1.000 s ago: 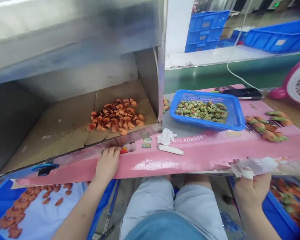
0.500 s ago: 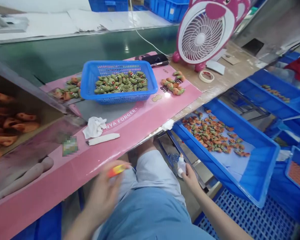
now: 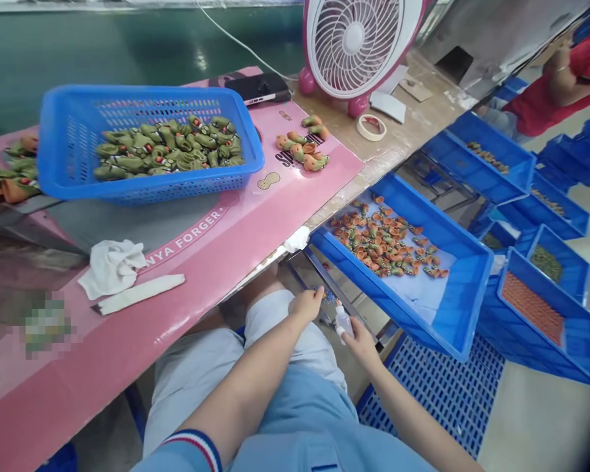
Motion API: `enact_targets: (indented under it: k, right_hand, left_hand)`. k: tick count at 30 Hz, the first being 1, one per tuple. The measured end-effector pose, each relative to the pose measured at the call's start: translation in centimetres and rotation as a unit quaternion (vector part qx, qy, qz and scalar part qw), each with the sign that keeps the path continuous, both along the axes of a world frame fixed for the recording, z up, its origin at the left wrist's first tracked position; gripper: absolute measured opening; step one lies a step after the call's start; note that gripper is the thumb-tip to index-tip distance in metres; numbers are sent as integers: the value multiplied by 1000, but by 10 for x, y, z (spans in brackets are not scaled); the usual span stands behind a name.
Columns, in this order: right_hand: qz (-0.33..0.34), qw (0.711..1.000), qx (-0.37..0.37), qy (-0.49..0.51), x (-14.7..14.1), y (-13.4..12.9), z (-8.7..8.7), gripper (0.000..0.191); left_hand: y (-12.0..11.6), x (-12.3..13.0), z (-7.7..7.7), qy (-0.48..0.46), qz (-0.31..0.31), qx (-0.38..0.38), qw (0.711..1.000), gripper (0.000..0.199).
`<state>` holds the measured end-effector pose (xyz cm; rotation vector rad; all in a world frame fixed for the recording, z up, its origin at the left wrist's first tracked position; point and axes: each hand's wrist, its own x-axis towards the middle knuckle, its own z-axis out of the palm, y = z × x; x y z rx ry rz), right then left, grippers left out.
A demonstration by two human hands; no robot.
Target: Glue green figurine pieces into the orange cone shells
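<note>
My right hand (image 3: 361, 342) is closed around a small translucent squeeze bottle (image 3: 343, 320) with an orange tip, held upright over my lap by the table edge. Just left of it is my left hand (image 3: 305, 306), fingers curled together. The small red-and-yellow thing it held is now mostly hidden by the fingers, and its kind is unclear. A blue tray (image 3: 427, 305) at right holds many small orange-and-green shoe-shaped pieces (image 3: 373, 239). On the pink mat, a blue basket (image 3: 150, 183) holds green shoe-shaped pieces (image 3: 177, 147).
Some orange-and-green pieces (image 3: 305, 147) lie on the mat beside a tape roll (image 3: 371, 128), a phone (image 3: 260, 88) and a pink fan (image 3: 354, 46). Crumpled tissue (image 3: 113, 265) and a white strip (image 3: 142, 293) lie nearer. A person in red (image 3: 545, 98) sits beyond more blue trays (image 3: 545, 328).
My left hand has moved right, from over the mat's front edge to beside the bottle. The view has swung right and down. The right hand keeps the bottle.
</note>
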<state>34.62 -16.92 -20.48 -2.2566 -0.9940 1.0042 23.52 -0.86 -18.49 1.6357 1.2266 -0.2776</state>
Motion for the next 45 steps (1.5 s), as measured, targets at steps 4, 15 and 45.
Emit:
enact_targets:
  k: [4, 15, 45]
  right_hand:
    - [18, 1000, -4, 7, -1, 6, 5, 29]
    - [26, 1000, -11, 6, -4, 7, 10, 29]
    - [13, 999, -35, 32, -4, 10, 10, 27]
  left_hand:
    - [-2, 2, -4, 22, -35, 13, 999, 32]
    - [-2, 0, -6, 13, -56, 20, 998, 33]
    - [-3, 1, -4, 20, -53, 17, 998, 33]
